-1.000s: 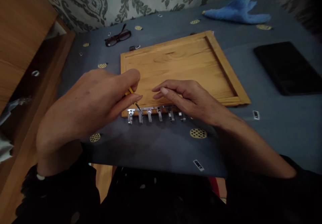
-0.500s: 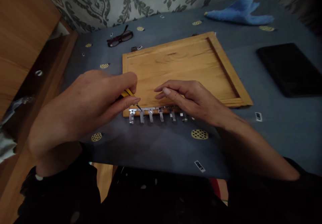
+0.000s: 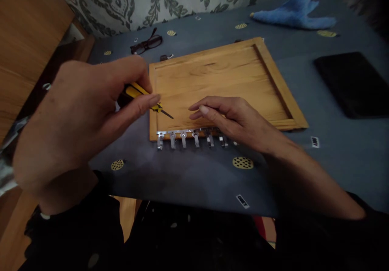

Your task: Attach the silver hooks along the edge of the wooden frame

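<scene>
My left hand (image 3: 91, 108) is closed round a yellow and black screwdriver (image 3: 136, 90). Its metal tip points down to the right, above the lower left part of a framed wooden board (image 3: 206, 80). Along the board's near edge runs a metal rail with several silver hooks (image 3: 184, 139). Over the right part of that rail lies my right hand (image 3: 234, 119), fingers loosely stretched to the left and nothing visible in them. It hides the rail's right end. The screwdriver tip is apart from the hooks.
Behind the board lie dark-framed glasses (image 3: 147, 44) and a blue plush toy (image 3: 291, 13). A black tablet (image 3: 354, 84) is on the right. The dark patterned tablecloth (image 3: 182, 181) covers the table. A wooden cabinet (image 3: 27, 27) stands at the left.
My left hand has lifted the screwdriver up and to the left, away from the second hook from the left. My right hand has stayed nearly still.
</scene>
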`<state>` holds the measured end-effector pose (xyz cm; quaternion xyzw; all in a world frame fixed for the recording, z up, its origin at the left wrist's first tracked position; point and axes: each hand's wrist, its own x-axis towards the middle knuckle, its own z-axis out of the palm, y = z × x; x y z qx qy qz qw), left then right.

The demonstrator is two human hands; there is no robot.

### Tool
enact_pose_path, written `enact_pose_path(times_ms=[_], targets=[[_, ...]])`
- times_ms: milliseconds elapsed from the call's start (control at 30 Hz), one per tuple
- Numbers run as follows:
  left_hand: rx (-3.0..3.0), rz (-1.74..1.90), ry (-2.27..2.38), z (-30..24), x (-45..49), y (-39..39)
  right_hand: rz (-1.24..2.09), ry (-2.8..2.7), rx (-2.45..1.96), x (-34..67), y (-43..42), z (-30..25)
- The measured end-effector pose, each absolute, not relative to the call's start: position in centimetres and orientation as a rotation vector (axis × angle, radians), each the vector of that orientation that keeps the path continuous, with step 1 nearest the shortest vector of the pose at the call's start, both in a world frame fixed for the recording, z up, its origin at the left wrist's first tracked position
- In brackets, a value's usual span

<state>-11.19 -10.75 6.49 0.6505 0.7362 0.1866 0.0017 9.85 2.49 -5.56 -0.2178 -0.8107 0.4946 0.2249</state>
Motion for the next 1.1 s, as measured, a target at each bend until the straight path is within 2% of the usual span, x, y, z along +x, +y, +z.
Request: enact_pose_path(times_ms=[100,267,367,467,733,933,1100], targets=[[2.13,0.384,2.523,5.1,-12.4,-10.7,1.349,-2.243,-0.593,9.8,2.6,-5.6],[1.754,0.177,2.964,0.9,-14.2,-9.7,1.319,-2.246,-0.573,9.8,2.8,-5.9],[1.703,-0.034,2.927,-2.0,-14.7,-9.4,1.298,-2.253,-0.553,9.8,2.9,-6.0],[1.763,-0.081,2.771,-4.6,-14.9,-9.4,1.265,-2.284,-0.56,9.8,2.9,-5.9],[2.045,0.01,2.548,-8.3,-16.6,-9.3,1.199,-2.302,-0.598,9.8,2.6,-5.2],[2.097,0.238,2.461,-9.9,-19.3,-8.7,1.147,-2.184,-0.602,11.9,2.6,-4.0],[2.007,0.368,2.477,-10.4,-20.5,-7.2,0.938,-1.995,-0.794,17.2,4.1,-4.7]])
